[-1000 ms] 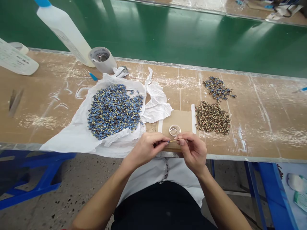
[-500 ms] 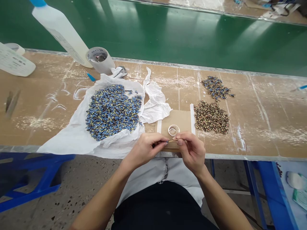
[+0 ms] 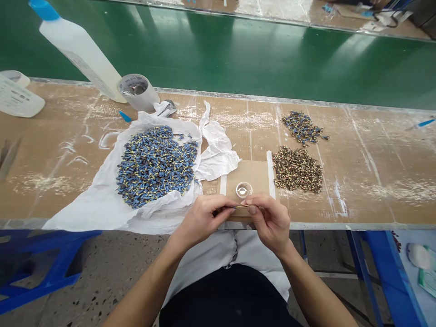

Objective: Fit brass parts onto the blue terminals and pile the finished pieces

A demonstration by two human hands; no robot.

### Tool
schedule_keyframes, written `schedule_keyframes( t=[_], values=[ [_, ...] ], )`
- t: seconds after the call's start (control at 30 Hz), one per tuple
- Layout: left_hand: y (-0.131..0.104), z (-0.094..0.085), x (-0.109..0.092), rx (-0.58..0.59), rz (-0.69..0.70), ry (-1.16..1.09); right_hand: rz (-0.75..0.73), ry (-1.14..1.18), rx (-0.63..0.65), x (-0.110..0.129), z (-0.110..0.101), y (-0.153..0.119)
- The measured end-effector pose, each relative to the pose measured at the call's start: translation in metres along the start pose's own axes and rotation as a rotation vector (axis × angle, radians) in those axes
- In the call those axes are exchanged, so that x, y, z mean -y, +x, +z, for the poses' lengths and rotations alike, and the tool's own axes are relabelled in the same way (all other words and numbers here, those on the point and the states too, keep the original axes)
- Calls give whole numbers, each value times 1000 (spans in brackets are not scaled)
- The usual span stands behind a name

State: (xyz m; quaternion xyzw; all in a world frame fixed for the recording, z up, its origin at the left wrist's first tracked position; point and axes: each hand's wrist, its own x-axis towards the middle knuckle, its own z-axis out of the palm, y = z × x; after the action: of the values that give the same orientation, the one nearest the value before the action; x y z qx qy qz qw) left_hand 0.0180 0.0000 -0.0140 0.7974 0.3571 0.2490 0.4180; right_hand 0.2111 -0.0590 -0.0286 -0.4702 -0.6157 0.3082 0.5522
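My left hand [image 3: 207,217] pinches a tiny blue piece at its fingertips. Across from it, my right hand [image 3: 270,220] holds a thin tan stick [image 3: 242,206] whose left end meets that piece. Just beyond my fingers a small clear round dish [image 3: 244,189] rests on a cardboard pad [image 3: 255,172] edged with white tape. To the left, a big pile of small blue, yellow and dark pieces [image 3: 156,163] lies on white paper [image 3: 91,195]. Right of the pad is a pile of brown and cream pieces [image 3: 298,169], with a smaller blue and brown pile [image 3: 302,127] behind it.
A tall bottle with a blue cap [image 3: 81,54] and a tape roll [image 3: 139,92] stand at the back left. Another white bottle [image 3: 18,97] is at the far left. Crumpled tissue [image 3: 218,147] lies behind the pad. A blue-tipped tool [image 3: 424,123] lies far right.
The view has shifted slightly, so the table items sit a little lower and further left. Both hands keep their pinch, fingertips slightly closer together.
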Motion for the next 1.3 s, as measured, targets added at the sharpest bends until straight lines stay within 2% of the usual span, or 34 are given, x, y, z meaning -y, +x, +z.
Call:
schedule_keyframes(
  t=[0.23, 0.47, 0.53, 0.63, 0.73, 0.8, 0.9, 1.0, 1.07, 1.17, 1.3],
  values=[
    [0, -1, -2, -1, -22, -17, -9, 22, 8, 2, 0, 2],
    [-2, -1, 1, -18, -68, -63, -20, -119, -225, -2, -8, 11],
    [-2, -1, 2, -19, -75, -76, -8, -204, -214, -3, -10, 14],
    [-3, -1, 2, -7, -94, -89, 21, -309, -129, -3, -8, 17],
    [-2, -2, 1, -1, -105, -96, 55, -356, -66, -2, -5, 17],
    [-2, -3, 1, -3, -97, -95, 66, -360, -67, -1, -7, 16],
    [0, -4, 1, -9, -71, -79, 65, -424, -136, -1, -24, 16],
    [1, -3, 4, -15, -49, -54, 109, -593, -267, -5, -53, 13],
    [1, -3, 6, -12, -46, -44, 152, -685, -291, -8, -70, 9],
    [1, -3, 7, -4, -65, -47, 193, -721, -178, -13, -84, 5],
    [1, -3, 6, -5, -64, -49, 209, -728, -55, -17, -82, 4]
  ],
)
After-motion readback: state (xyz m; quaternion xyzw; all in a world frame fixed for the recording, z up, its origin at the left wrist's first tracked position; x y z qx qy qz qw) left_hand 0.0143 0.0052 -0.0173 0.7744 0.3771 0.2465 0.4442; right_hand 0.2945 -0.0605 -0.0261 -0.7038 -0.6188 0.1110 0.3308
